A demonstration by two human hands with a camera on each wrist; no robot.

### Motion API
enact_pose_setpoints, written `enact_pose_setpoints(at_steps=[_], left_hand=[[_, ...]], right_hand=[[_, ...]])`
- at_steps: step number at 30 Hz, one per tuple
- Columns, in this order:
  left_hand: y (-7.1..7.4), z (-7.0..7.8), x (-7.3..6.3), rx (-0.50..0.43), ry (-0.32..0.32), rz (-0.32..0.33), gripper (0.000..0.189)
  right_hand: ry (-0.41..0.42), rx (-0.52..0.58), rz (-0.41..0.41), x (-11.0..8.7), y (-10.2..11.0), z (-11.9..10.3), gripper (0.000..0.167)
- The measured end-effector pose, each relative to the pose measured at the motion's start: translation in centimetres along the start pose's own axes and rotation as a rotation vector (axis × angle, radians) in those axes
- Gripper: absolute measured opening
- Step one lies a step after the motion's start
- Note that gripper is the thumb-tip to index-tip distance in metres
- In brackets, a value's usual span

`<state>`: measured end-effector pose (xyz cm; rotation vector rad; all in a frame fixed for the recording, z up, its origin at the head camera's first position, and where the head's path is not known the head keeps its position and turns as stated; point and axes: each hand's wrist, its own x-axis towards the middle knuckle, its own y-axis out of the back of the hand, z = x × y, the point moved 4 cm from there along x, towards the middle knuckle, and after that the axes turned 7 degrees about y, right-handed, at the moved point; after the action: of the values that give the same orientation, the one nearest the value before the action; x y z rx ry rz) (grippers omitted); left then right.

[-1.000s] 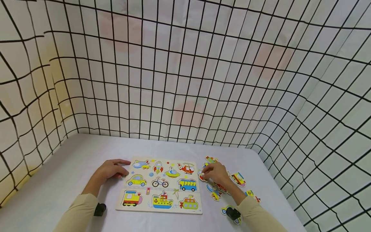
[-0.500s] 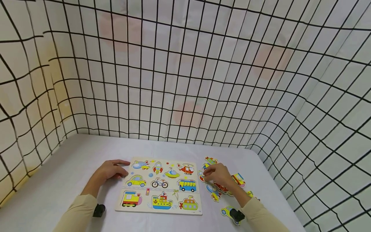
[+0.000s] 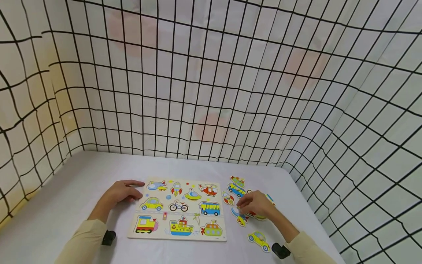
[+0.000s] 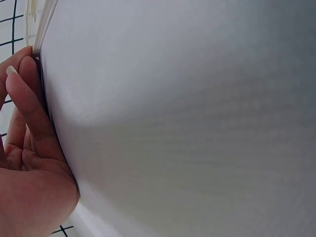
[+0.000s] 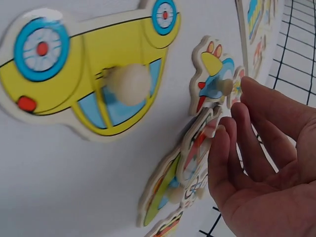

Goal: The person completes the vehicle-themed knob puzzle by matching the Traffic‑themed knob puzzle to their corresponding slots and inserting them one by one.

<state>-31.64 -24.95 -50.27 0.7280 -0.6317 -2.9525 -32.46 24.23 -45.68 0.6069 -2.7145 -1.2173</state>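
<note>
My left hand (image 3: 120,193) rests on the table at the left of the wooden puzzle board (image 3: 194,239), fingertips right at its left edge. In the left wrist view its fingers (image 4: 30,106) lie loosely bent. Over the loose pieces at the right, my right hand (image 3: 257,203) holds nothing, with its fingertips close to the airplane piece (image 3: 238,216). The right wrist view shows the airplane's wooden knob (image 5: 226,87) just beside the thumb and fingers. Closer to that camera lies the yellow car piece (image 5: 84,79). Part of the pile is hidden under the right hand.
A rocket piece (image 3: 228,198), a bus piece (image 3: 236,190) and a submarine piece (image 3: 237,180) lie right of the board. Several more pieces overlap beneath the right hand. A white wall with a black grid (image 3: 184,91) encloses the table (image 3: 165,253).
My right hand has left the rocket piece and moved right and toward me, to the airplane piece. Its wrist has uncovered the yellow car. My left hand stays by the board.
</note>
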Motion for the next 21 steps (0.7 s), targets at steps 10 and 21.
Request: enact_pose_setpoints(at_steps=[10,21], left_hand=[[-0.02,0.18,-0.20,-0.008,0.004,0.006,0.060],[0.06,0.14,-0.18,-0.014,-0.003,-0.002,0.060]], right_hand=[[0.002,0.008,-0.056,-0.53,-0.44,1.07,0.017],[-0.004,-0.054,0.025,-0.74,-0.71,0.84,0.017]])
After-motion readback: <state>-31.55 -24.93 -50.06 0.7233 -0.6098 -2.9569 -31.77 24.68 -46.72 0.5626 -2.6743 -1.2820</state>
